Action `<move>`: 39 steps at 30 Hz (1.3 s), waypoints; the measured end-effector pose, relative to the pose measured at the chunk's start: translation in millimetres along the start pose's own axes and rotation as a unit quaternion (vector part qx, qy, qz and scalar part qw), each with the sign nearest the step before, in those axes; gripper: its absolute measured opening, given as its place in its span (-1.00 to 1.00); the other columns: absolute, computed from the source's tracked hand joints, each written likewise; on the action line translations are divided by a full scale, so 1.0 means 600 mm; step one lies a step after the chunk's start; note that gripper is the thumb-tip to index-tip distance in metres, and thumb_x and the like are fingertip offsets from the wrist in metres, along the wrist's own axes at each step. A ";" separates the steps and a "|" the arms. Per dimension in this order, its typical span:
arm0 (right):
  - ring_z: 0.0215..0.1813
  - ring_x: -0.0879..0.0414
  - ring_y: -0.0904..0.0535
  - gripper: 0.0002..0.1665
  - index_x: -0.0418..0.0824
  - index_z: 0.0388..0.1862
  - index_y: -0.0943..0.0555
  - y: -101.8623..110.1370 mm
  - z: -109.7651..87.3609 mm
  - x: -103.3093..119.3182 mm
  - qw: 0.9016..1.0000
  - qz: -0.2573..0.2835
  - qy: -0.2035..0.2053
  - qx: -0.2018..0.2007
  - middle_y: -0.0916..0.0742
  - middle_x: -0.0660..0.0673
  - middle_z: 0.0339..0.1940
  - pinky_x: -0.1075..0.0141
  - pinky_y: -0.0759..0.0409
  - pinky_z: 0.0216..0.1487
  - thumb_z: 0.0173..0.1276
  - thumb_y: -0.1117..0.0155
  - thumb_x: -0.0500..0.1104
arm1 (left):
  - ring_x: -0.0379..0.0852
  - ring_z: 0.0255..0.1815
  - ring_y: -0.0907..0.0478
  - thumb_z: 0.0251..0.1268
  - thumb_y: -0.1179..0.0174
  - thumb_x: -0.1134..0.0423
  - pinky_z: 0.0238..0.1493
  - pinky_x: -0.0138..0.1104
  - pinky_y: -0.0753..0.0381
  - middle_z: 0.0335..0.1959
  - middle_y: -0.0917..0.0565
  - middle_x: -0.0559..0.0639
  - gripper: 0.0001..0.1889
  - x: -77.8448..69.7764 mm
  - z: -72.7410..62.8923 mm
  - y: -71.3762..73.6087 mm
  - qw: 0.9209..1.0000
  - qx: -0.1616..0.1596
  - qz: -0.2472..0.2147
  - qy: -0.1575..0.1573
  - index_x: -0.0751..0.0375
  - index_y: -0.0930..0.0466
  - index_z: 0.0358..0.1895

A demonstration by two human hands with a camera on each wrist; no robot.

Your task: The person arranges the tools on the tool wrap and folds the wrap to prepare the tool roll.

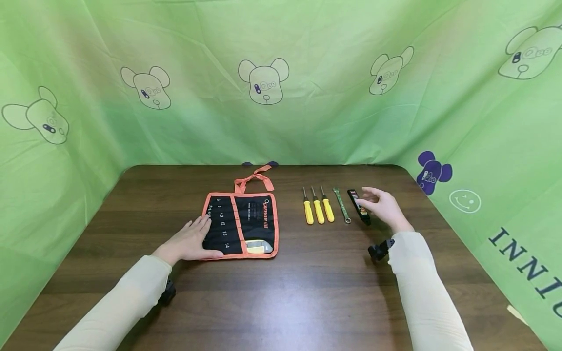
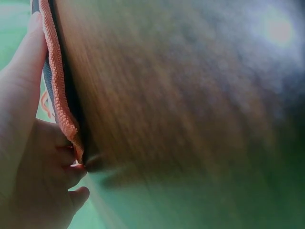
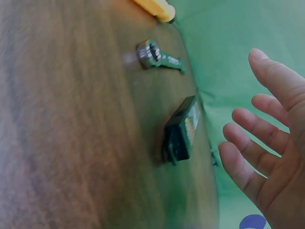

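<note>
My left hand (image 1: 190, 241) rests on the left edge of a black tool pouch (image 1: 256, 214) with orange trim, its fingers spread. In the left wrist view the thumb (image 2: 29, 45) lies along the orange edging (image 2: 58, 76). A utility knife (image 1: 259, 246) with a pale yellow body sits in the pouch's lower right pocket. My right hand (image 1: 383, 207) is just right of a slim black case (image 1: 359, 206) with coloured print. Seen from the right wrist, its fingers (image 3: 248, 164) are relaxed and apart from the case (image 3: 182, 131), holding nothing.
Three yellow-handled screwdrivers (image 1: 319, 210) lie side by side right of the pouch. Between them and the case lies a green combination wrench (image 1: 341, 205). An orange tie strap (image 1: 254, 181) extends behind the pouch. Green printed cloth (image 1: 307, 131) hangs around the wooden table (image 1: 281, 302).
</note>
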State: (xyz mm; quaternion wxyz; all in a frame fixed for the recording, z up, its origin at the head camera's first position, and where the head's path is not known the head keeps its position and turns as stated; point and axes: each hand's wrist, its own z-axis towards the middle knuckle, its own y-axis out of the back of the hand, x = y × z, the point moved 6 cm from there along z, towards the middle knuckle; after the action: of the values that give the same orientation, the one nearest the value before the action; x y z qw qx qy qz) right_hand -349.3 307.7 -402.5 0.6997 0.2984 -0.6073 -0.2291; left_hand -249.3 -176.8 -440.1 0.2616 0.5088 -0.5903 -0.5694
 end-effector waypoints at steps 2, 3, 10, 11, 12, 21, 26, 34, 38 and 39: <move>0.00 -0.20 -0.48 -0.22 -0.44 0.28 -0.29 -0.003 -0.001 -0.006 1.000 0.005 -0.005 0.005 -0.54 -0.43 0.04 0.15 -0.58 -0.26 0.28 -0.23 0.04 | 0.23 0.40 0.12 0.00 -0.01 -0.46 0.30 0.08 0.11 0.40 0.02 0.36 0.14 0.000 0.001 -0.001 1.000 0.000 0.001 0.000 0.51 0.02 0.37; 0.00 -0.21 -0.48 -0.23 -0.45 0.28 -0.29 -0.004 -0.001 -0.009 1.000 0.005 -0.005 0.006 -0.54 -0.44 0.04 0.15 -0.59 -0.27 0.28 -0.23 0.03 | 0.23 0.40 0.12 0.00 0.00 -0.46 0.30 0.08 0.11 0.40 0.02 0.36 0.14 0.001 0.001 -0.001 1.000 0.000 0.002 0.000 0.51 0.02 0.37; -0.02 -0.22 -0.48 -0.22 -0.51 0.27 -0.26 -0.014 -0.004 -0.021 1.000 -0.015 -0.014 0.020 -0.52 -0.46 0.05 0.20 -0.59 -0.33 0.29 -0.24 -0.01 | 0.24 0.40 0.11 -0.03 0.00 -0.48 0.30 0.08 0.10 0.40 0.02 0.37 0.16 0.004 0.004 -0.007 1.000 0.002 0.004 0.000 0.51 0.01 0.37; -0.03 -0.22 -0.48 -0.23 -0.51 0.26 -0.26 -0.014 -0.004 -0.022 1.000 -0.017 -0.014 0.021 -0.52 -0.47 0.04 0.20 -0.59 -0.35 0.28 -0.24 -0.02 | 0.23 0.40 0.11 -0.03 0.00 -0.48 0.30 0.08 0.10 0.40 0.02 0.37 0.16 0.004 0.004 -0.007 1.000 0.002 0.004 0.001 0.50 0.02 0.37; -0.04 -0.22 -0.49 -0.22 -0.52 0.26 -0.26 -0.015 -0.004 -0.022 0.999 -0.021 -0.014 0.021 -0.52 -0.47 0.03 0.21 -0.59 -0.36 0.28 -0.25 -0.02 | 0.23 0.40 0.11 -0.03 0.00 -0.48 0.30 0.08 0.10 0.40 0.03 0.37 0.16 0.004 0.003 -0.007 1.000 0.002 0.003 0.001 0.50 0.02 0.37; -0.06 -0.20 -0.51 -0.23 -0.56 0.22 -0.28 -0.024 0.001 -0.034 0.998 -0.042 -0.035 0.038 -0.52 -0.48 0.03 0.27 -0.56 -0.40 0.27 -0.26 -0.04 | 0.23 0.40 0.12 -0.02 0.00 -0.48 0.31 0.08 0.10 0.40 0.04 0.36 0.16 0.003 0.002 -0.005 1.000 0.003 0.000 -0.002 0.50 0.02 0.37; -0.19 -0.12 -0.54 -0.28 -0.57 0.18 -0.32 -0.029 0.003 -0.037 0.997 -0.052 -0.038 0.041 -0.54 -0.46 -0.02 0.29 -0.55 -0.45 0.24 -0.29 -0.09 | 0.22 0.41 0.13 -0.02 0.01 -0.48 0.31 0.07 0.11 0.41 0.04 0.36 0.16 0.003 0.001 -0.005 1.000 0.004 -0.001 0.000 0.50 0.04 0.38; -0.39 0.02 -0.52 -0.37 -0.58 0.09 -0.39 -0.032 0.006 -0.039 0.997 -0.070 -0.025 0.033 -0.58 -0.38 -0.19 0.30 -0.55 -0.50 0.18 -0.32 -0.18 | 0.24 0.40 0.12 -0.03 0.00 -0.48 0.30 0.08 0.10 0.40 0.03 0.38 0.17 0.003 0.002 -0.005 1.000 0.001 -0.002 -0.003 0.52 0.03 0.37; -0.39 0.01 -0.53 -0.39 -0.59 0.08 -0.38 -0.033 0.007 -0.037 0.996 -0.079 -0.030 0.033 -0.59 -0.39 -0.20 0.31 -0.55 -0.51 0.16 -0.32 -0.22 | 0.24 0.40 0.12 -0.02 0.00 -0.48 0.30 0.08 0.11 0.40 0.03 0.38 0.17 0.003 0.002 -0.004 1.000 0.001 -0.002 -0.003 0.52 0.03 0.37; -0.39 0.02 -0.53 -0.39 -0.59 0.08 -0.38 -0.033 0.007 -0.037 0.996 -0.081 -0.033 0.033 -0.59 -0.40 -0.19 0.31 -0.55 -0.51 0.16 -0.31 -0.22 | 0.23 0.40 0.12 -0.02 0.00 -0.48 0.30 0.08 0.11 0.40 0.04 0.37 0.17 0.003 0.003 -0.004 1.000 0.001 -0.002 -0.002 0.52 0.03 0.37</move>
State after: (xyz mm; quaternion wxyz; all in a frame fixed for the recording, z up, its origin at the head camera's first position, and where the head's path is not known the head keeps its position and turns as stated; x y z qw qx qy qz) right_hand -356.3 307.7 -431.7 0.6480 0.3619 -0.6113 -0.2747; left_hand -250.7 -177.6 -443.3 0.2587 0.5088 -0.5908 -0.5703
